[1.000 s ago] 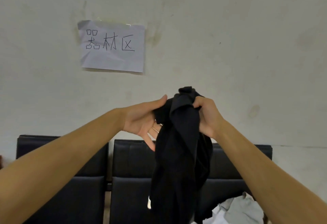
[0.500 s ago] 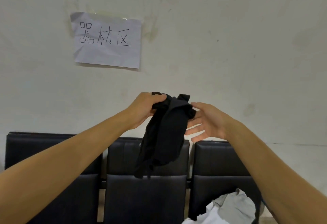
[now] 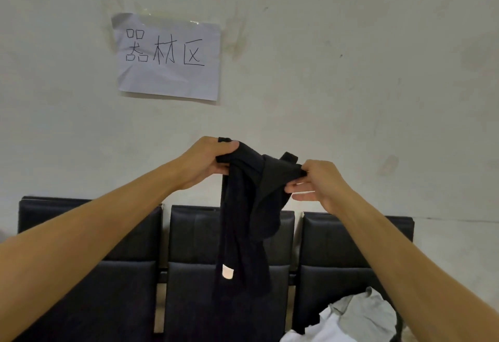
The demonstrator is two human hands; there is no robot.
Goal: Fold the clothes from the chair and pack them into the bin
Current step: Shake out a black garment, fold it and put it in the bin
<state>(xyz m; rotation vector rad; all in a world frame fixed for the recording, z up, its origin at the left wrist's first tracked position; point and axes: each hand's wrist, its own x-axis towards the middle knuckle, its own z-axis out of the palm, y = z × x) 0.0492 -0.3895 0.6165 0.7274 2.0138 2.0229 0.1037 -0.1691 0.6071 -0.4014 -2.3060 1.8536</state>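
Clothes in hand: black garment [image 3: 244, 214], bunched and unfolded, hangs in front of the chair's middle seat.
Left hand [image 3: 208, 162]: grips its top edge.
Right hand [image 3: 317, 182]: pinches the other top corner.
Chair [image 3: 348, 247]: grey and white clothes [image 3: 351, 317] lie on the right seat.
Bin: out of view.
Progress: early, folding not begun.

Head cam, fwd, facing wall [image 3: 351, 71]

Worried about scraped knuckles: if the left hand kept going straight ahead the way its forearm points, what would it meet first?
Probably the stained white wall above the black padded chairs; nothing else seems ahead, though depth is unclear.
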